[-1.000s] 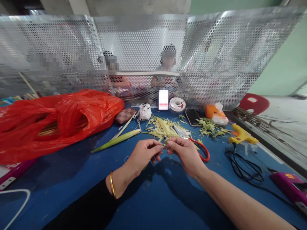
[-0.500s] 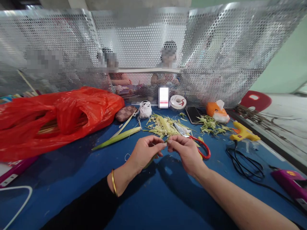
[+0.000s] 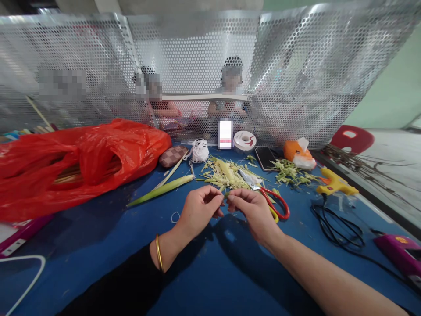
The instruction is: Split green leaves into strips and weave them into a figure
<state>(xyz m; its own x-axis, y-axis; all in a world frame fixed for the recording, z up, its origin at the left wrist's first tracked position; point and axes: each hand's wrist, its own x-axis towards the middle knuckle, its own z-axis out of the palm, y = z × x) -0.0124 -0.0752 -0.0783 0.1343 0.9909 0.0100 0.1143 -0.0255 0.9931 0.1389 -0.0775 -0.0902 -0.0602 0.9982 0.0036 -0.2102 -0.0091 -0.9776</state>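
My left hand (image 3: 200,211) and my right hand (image 3: 251,210) face each other over the blue table, fingertips pinched and almost touching. Between them shows a tiny green piece (image 3: 226,194), partly hidden by the fingers; which hand bears it is hard to tell. Just beyond lies a heap of pale green husk scraps (image 3: 223,172). Red-handled scissors (image 3: 279,204) rest beside my right hand, blades on the scraps. To the left of my left hand are a long green husk (image 3: 161,190) and a loop of thin thread (image 3: 175,217).
A red plastic bag (image 3: 98,153) covers the left side. Farther back are white string (image 3: 199,150), a ribbon roll (image 3: 244,140) and a phone (image 3: 265,158). On the right lie a yellow glue gun (image 3: 336,182), its black cord and a purple power strip (image 3: 397,252).
Both hands have shifted slightly, and my right fingertips have moved a little left and down. The green strip seen below my left hand before is no longer visible. More of the scissors' yellow inner handle shows.
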